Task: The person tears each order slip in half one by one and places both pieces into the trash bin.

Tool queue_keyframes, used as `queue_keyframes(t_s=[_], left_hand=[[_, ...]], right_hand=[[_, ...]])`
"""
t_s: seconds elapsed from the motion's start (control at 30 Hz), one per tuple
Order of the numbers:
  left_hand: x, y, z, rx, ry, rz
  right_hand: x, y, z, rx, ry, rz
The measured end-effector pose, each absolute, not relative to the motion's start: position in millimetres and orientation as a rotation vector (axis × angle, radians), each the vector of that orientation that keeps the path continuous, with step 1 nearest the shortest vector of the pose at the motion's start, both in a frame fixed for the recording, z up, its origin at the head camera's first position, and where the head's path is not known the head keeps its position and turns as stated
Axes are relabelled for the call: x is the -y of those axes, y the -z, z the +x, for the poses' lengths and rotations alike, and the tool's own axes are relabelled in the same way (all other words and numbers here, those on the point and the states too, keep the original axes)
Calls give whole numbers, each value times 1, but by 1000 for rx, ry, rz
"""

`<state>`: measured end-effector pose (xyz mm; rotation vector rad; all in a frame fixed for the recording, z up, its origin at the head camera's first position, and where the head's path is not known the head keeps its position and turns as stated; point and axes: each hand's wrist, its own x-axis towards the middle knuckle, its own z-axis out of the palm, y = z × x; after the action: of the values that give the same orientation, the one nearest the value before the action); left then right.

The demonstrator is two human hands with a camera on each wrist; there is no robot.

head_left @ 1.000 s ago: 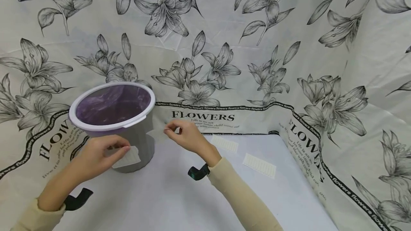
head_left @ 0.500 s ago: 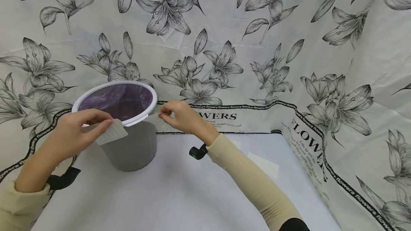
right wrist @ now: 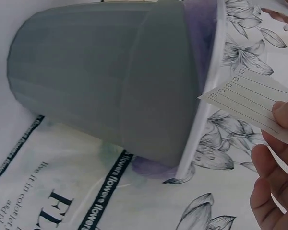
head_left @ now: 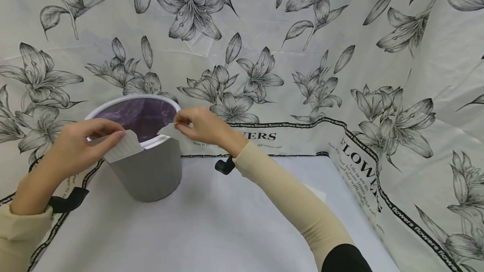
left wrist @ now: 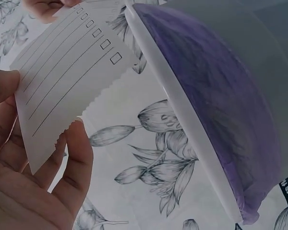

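A grey trash bin point(head_left: 155, 175) with a white rim point(head_left: 113, 100) and a purple liner point(head_left: 138, 116) stands at the left of the table. My left hand point(head_left: 79, 148) pinches a torn piece of lined paper point(left wrist: 67, 76) between thumb and fingers, close over the near rim. Printed lines, small checkboxes and a ragged edge show on it in the left wrist view. A second lined piece point(right wrist: 245, 98) is pinched by my right hand point(head_left: 206, 126), its end overlapping the right side of the rim in the head view. The two pieces are apart.
Another paper slip point(head_left: 316, 192) lies on the white table point(head_left: 227, 230), partly hidden behind the right sleeve point(head_left: 287, 192). A floral cloth point(head_left: 264, 100) hangs behind and along the right side. Black wrist mounts point(head_left: 69, 200) sit on both forearms.
Both hands have risen from in front of the bin up to its rim, carrying their paper pieces. The right hand has also moved left. The bin stays in place.
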<state>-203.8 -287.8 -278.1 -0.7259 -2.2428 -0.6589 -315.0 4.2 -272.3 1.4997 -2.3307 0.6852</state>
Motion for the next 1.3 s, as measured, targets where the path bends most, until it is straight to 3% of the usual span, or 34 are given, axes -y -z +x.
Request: queue_keyframes(t_s=[0.43, 0.77, 1.3], left_hand=[[301, 270, -219, 2308, 820, -478], [306, 260, -232, 2299, 768, -469], [306, 262, -248, 2397, 761, -392]], right_hand=[[23, 252, -317, 2332, -624, 1458], [36, 241, -324, 2340, -727, 1436], [46, 255, -339, 2430, -867, 1292]])
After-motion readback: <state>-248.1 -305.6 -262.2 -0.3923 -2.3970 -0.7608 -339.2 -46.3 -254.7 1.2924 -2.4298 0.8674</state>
